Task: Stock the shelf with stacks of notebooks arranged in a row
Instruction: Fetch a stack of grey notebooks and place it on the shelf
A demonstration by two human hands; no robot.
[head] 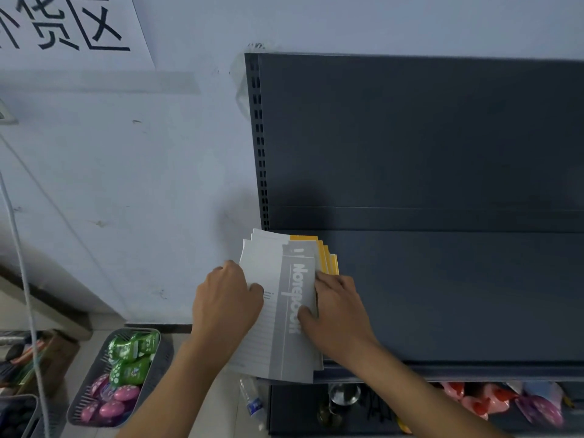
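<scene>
both hands, left hand (226, 306) and right hand (336, 308), clamp a loose stack of notebooks (284, 308) at the shelf (442, 295) left front corner, seemingly overhanging; square the edges, then slide it back.

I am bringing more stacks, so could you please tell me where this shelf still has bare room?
The shelf is bare from the stack of notebooks rightward to the picture's edge, between the back panel and the front lip. The left end is crowded: left hand and right hand grip the stack there.
</scene>
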